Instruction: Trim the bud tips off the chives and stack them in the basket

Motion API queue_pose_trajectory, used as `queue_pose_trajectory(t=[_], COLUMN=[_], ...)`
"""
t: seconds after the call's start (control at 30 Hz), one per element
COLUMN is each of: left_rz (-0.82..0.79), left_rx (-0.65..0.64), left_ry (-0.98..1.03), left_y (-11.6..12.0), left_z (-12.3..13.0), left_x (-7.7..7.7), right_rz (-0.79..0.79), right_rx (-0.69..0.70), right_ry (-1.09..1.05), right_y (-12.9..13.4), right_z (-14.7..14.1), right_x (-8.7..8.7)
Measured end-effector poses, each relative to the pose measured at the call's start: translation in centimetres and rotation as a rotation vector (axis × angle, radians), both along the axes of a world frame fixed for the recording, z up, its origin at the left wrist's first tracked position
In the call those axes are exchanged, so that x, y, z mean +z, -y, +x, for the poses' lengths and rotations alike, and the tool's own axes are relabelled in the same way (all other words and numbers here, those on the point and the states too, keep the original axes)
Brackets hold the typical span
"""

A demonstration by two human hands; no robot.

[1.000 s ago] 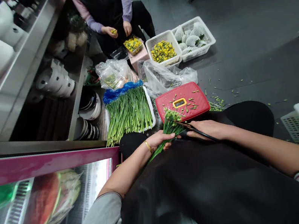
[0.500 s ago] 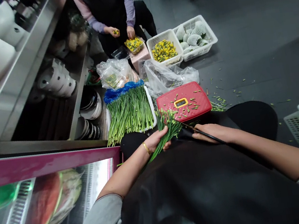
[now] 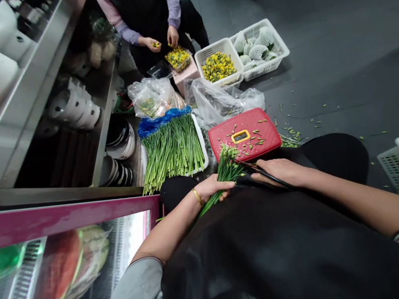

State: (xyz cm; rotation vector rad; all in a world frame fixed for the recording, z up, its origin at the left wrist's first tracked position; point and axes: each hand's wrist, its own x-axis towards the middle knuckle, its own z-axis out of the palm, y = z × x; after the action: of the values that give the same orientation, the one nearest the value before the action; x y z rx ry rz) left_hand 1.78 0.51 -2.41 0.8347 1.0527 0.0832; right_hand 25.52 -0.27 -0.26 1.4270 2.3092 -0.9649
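My left hand (image 3: 214,187) is wrapped round a bunch of green flowering chives (image 3: 227,164), its budded tips pointing up and away over my lap. In my right hand (image 3: 279,172) is a pair of scissors (image 3: 264,173) with dark handles; the blades reach toward the budded end of the bunch. Whether the blades touch a stem I cannot tell. Just beyond both hands lies a red lid or box (image 3: 258,132) with a yellow-rimmed handle, with snipped buds strewn over it. To its left, a white basket (image 3: 201,141) holds many long green stems (image 3: 172,146).
A co-worker (image 3: 146,15) sits opposite, handling yellow flowers above a clear tub (image 3: 179,59). White baskets hold yellow flowers (image 3: 218,66) and net-wrapped produce (image 3: 259,50). A glass-fronted cooler (image 3: 61,213) and steel shelving (image 3: 33,95) stand left; a basket of greens (image 3: 398,172) is right.
My left thumb has moved right across the stems, and the chive tips have shifted slightly. My right hand has moved slightly left with the scissors. The co-worker's hand has risen from the tub.
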Motion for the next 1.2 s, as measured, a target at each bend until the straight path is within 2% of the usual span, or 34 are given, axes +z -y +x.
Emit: queue_pose_trajectory(t=[0.17,0.3,0.43,0.63,0.73,0.87,1.0,1.1,1.2], left_rz=[-0.035,-0.069,-0.086,-0.005,-0.046,-0.08,-0.029,-0.014,-0.015], left_rx=[0.055,0.114,0.069,0.0,-0.007,-0.029,-0.1,-0.103,-0.096], left_ry=[0.105,0.172,0.145,0.06,0.092,0.098,0.04,0.008,-0.005], left_y=[0.1,0.3,0.3,0.3,0.3,0.1,0.0,0.1,0.2], left_z=[-0.4,-0.4,0.0,0.3,0.1,0.2,0.7,0.8,0.4], left_x=[-0.3,-0.7,-0.8,-0.5,-0.4,-0.6,-0.6,-0.5,-0.7], right_rz=[0.05,-0.035,-0.047,-0.012,-0.03,-0.088,0.004,0.022,-0.051], right_rx=[-0.053,-0.064,-0.041,-0.018,-0.041,-0.017,0.014,-0.027,-0.109], right_ry=[0.079,0.024,0.022,0.006,0.028,-0.058,-0.064,-0.039,-0.093], right_y=[0.7,0.8,0.1,-0.3,0.2,0.4,-0.3,0.0,1.0], right_z=[0.1,0.4,0.0,-0.8,-0.2,0.3,-0.3,-0.7,-0.1], right_x=[-0.7,-0.8,-0.3,0.1,-0.3,-0.2,0.2,-0.5,-2.2])
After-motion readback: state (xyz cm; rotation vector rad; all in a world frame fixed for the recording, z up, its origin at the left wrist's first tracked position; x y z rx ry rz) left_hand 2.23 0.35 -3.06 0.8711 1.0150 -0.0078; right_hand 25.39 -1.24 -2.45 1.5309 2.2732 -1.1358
